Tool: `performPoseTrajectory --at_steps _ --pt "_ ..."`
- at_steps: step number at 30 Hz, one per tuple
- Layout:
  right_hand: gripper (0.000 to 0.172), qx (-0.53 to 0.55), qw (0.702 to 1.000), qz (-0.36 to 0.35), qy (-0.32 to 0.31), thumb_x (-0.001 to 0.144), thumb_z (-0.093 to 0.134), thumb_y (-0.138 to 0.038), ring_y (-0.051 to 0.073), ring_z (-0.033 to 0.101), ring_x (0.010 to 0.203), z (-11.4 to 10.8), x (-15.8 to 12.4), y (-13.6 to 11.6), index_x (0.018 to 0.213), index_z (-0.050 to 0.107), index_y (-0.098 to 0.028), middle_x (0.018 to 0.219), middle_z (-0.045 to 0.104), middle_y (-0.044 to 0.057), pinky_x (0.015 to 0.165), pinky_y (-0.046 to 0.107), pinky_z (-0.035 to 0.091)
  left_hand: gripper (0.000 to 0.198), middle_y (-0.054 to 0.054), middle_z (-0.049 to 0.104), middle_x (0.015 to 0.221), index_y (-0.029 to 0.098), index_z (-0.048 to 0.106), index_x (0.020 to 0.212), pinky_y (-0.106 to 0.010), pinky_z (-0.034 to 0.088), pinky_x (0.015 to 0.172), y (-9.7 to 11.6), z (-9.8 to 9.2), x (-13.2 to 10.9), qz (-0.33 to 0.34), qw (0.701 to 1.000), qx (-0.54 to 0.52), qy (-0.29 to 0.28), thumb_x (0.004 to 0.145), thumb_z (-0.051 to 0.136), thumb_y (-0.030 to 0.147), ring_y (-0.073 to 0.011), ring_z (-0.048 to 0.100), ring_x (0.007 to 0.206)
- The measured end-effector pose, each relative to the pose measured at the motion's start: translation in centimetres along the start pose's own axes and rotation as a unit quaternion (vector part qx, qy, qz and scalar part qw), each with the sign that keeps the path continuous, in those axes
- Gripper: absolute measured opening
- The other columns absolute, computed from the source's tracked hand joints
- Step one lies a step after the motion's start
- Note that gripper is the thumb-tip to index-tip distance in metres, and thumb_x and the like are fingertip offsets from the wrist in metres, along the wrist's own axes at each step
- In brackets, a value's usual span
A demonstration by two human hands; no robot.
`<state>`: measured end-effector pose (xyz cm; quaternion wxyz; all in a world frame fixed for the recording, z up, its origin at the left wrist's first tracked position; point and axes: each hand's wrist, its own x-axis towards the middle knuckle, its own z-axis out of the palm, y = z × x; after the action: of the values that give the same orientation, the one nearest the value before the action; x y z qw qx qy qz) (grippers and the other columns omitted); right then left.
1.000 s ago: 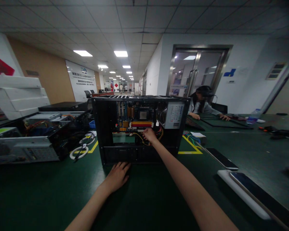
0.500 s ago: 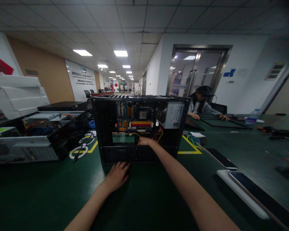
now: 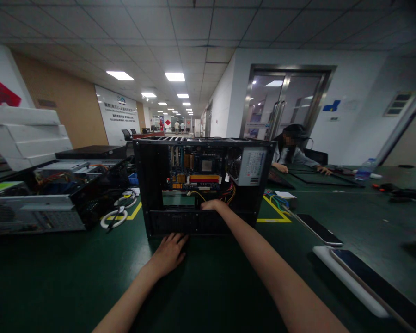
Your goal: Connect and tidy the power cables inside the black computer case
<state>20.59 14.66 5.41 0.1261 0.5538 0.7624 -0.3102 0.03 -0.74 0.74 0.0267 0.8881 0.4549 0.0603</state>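
An open black computer case stands upright on the green table in front of me. Inside it I see a motherboard, a silver power supply at the upper right, and red and yellow slots with thin cables hanging below. My right hand reaches into the lower middle of the case, by a dark part and a yellow wire; its fingertips are hidden. My left hand lies flat on the table with fingers spread, its fingertips at the bottom edge of the case.
Another opened computer case lies on the left, beside coiled white cable. To the right are a phone, a white slab with a dark device on it, and a bottle. A person sits across the table.
My right hand has shifted slightly right and down inside the case. My left hand stays in place. The whole view has moved very slightly.
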Motion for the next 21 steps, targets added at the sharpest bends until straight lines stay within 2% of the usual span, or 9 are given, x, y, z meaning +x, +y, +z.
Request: performPoseTrajectory --at_steps 8,21 --pt "0.025 -0.009 1.0 0.022 -0.01 0.067 0.053 -0.017 0.016 0.061 0.067 -0.1 -0.5 -0.2 0.089 0.063 -0.012 0.083 0.065 0.006 0.057 0.022 0.046 0.052 -0.005 0.039 0.127 0.025 0.031 0.127 -0.041 0.029 0.093 -0.2 0.4 0.1 0.001 1.0 -0.002 0.005 0.076 0.042 0.026 -0.0235 0.035 0.113" --pt "0.016 -0.011 0.999 0.022 0.03 0.067 0.054 -0.017 0.019 0.061 0.071 0.0 -1.3 -0.5 0.079 0.063 -0.013 0.079 0.064 0.007 0.061 0.026 0.047 0.051 -0.005 0.039 0.126 0.025 0.032 0.126 -0.04 0.028 0.094 -0.1 0.0 0.0 -0.005 1.0 -0.003 -0.004 0.076 0.041 0.027 -0.0236 0.035 0.114"
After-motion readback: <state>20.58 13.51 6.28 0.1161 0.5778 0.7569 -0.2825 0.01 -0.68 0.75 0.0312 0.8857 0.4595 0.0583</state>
